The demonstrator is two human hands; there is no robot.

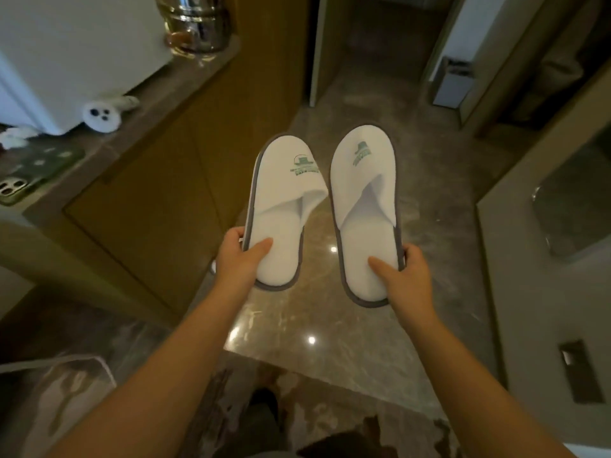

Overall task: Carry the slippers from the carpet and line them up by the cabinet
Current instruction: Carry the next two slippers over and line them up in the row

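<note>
Two white slippers with grey edging and a green logo on the toe are held up in the air over a polished marble floor (pixel 439 206), toes pointing away from me. My left hand (pixel 239 256) grips the heel of the left slipper (pixel 281 209), thumb on the insole. My right hand (pixel 405 276) grips the heel of the right slipper (pixel 363 206) the same way. The wooden cabinet (pixel 158 193) stands to the left, its doors shut. A patterned carpet (pixel 347 408) lies at the bottom, under my arms.
The cabinet's stone top (pixel 158 94) carries a phone (pixel 29 176), a white plug (pixel 101 115) and a metal kettle (pixel 195 24). A doorway (pixel 380 44) opens ahead. A grey wall (pixel 535 276) runs along the right, and a small bin (pixel 453 84) stands far right.
</note>
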